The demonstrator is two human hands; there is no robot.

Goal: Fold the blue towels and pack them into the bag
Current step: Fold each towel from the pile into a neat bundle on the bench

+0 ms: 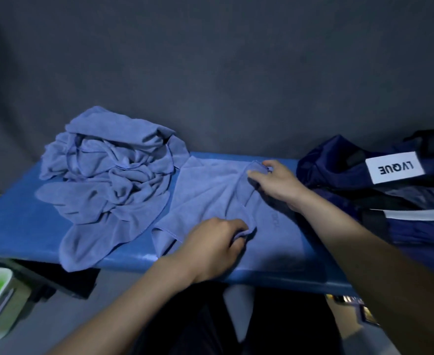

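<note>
Dim bluish light, soft blur, warped edges

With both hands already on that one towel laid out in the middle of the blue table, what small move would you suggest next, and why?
Probably draw the two pinched corners apart and smooth it flat. The left hand pinches the towel at its near corner and the right hand its far corner, yet it lies wrinkled and bunched between them. The crumpled pile and the navy bag can wait.

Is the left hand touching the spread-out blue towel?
Touching. The head view shows the left hand pinching the near corner of the spread towel.
</note>
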